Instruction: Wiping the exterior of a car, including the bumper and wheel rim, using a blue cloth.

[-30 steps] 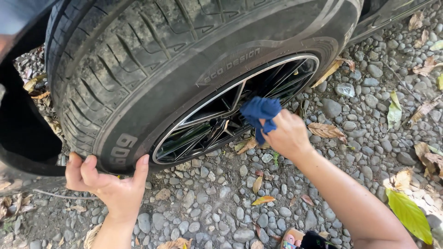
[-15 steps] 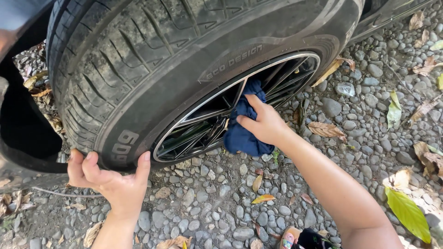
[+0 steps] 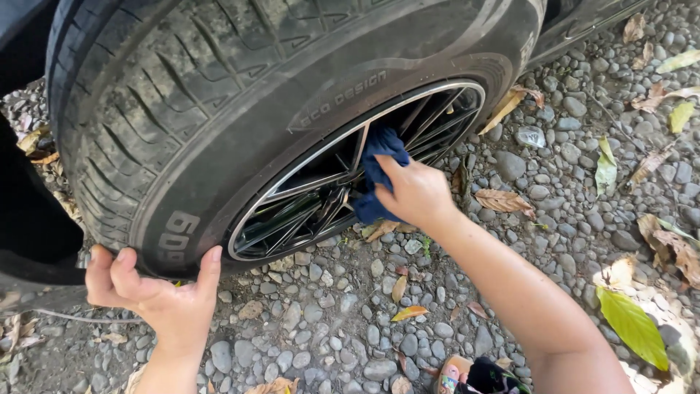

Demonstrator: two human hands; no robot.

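Big black tire [image 3: 219, 109] up top, with chunky tread and a smooth side wall. Shiny dark wheel [image 3: 328, 190] inside it, with thin spokes and a bright silver ring around the edge.

Right hand [image 3: 417, 193] squeezed shut around a blue cloth [image 3: 375, 168], fingers curled over it. Cloth pressed against the spokes, near the middle of the wheel, bunched up and hanging down a little below the hand. Bare right arm stretching up from the bottom right corner.

Left hand [image 3: 157, 292] at the bottom left, fingers spread apart and resting on the lower edge of the tire, thumb up against the rubber. Nothing held in it, just touching the tire.

Gray gravel [image 3: 350, 328] all over the ground under the tire, lots of small round stones. Dry brown leaves [image 3: 503, 201] scattered on the stones, one just beside the right hand. Bright green leaf [image 3: 633, 325] on the right, well apart from the wheel. Small yellow leaf [image 3: 408, 314] lying between the two arms. Bit of a colourful sandal [image 3: 456, 376] at the bottom edge, near the right arm.
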